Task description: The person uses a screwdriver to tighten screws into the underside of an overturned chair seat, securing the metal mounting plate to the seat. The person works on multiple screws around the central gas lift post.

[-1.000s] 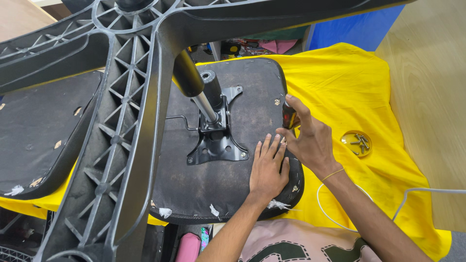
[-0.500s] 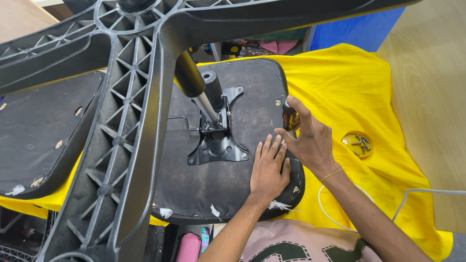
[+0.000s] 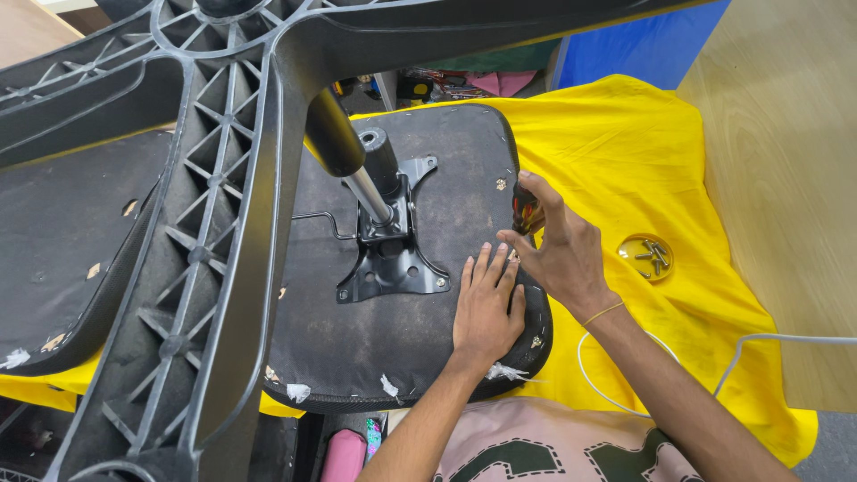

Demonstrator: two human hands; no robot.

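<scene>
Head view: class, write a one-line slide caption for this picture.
Left hand pressed flat on an upturned chair seat while the right hand grips a screwdriver at its edge.

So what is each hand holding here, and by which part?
The right hand grips a screwdriver by its striped handle, at the edge of the upturned chair seat. The left hand holds nothing; it lies flat on the seat.
</scene>
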